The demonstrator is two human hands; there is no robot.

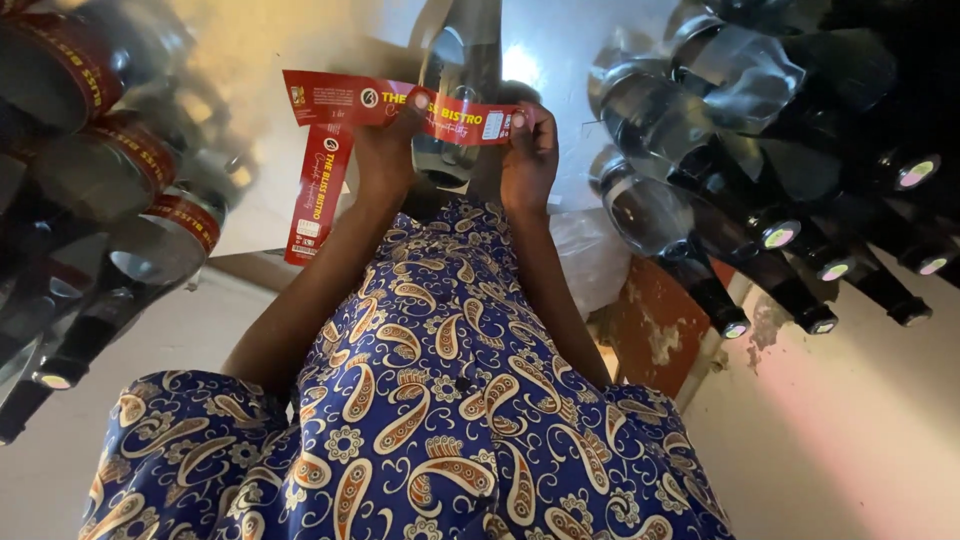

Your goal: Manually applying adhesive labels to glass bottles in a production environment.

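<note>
Head view: red label [400, 105] partly hides the hands' [455, 150] bottle [455, 90].

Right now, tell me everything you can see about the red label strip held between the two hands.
The red label strip is a thin, glossy band, paper or plastic by its look, with light print and small pale panels. It is stretched sideways across a dark bottle, the left hand and right hand pinching it. A second red strip hangs down from near its left end.

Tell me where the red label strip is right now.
Head view, upper centre: the red label strip is stretched between the left hand and right hand, across a dark bottle.
</note>
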